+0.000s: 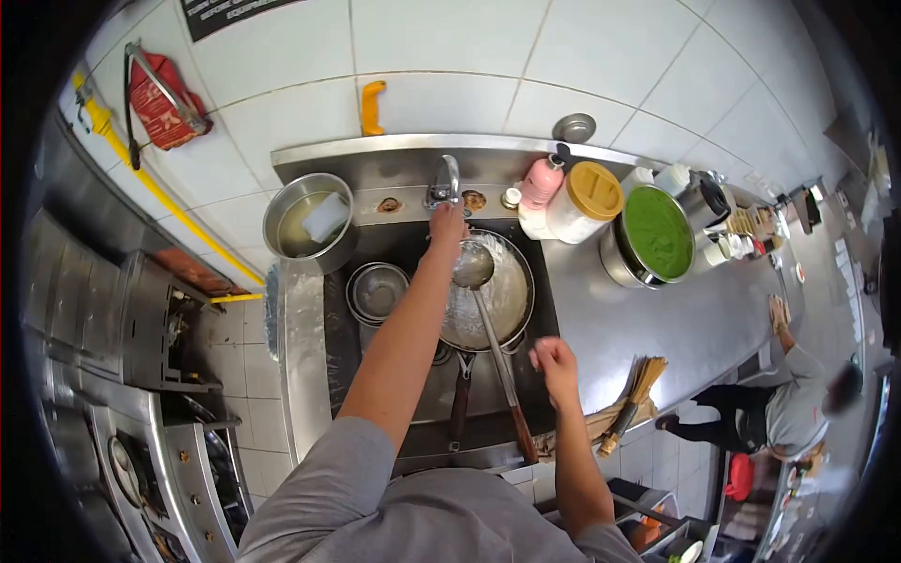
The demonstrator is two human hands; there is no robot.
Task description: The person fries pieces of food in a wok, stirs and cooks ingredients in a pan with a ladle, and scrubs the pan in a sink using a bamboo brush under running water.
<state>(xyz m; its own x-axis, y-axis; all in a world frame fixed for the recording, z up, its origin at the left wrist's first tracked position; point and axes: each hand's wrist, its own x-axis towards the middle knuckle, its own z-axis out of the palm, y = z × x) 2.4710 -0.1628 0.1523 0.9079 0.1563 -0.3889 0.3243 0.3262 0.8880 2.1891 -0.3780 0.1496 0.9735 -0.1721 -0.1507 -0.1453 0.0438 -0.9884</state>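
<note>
My left hand (448, 227) reaches to the faucet (445, 183) at the back of the sink (404, 403), its fingers closed at the faucet's lower front. Below it, a wide pan (511, 300) holds whitish, cloudy liquid. A long-handled ladle (490, 328) rests with its bowl in the pan and its wooden handle toward me. Over the sink's right edge, my right hand (556, 364) is curled closed, with nothing visible in it. It is apart from the ladle. A dark-handled pan (460, 408) lies partly hidden under the wide pan.
Metal bowls (378, 293) sit left in the sink, beside a pot of cloudy water (310, 258). A pink bottle (542, 181), a yellow-lidded tub (591, 202) and a pot of green sauce (657, 233) stand right. A straw brush (633, 403) lies near the front edge. Another person (784, 413) works at right.
</note>
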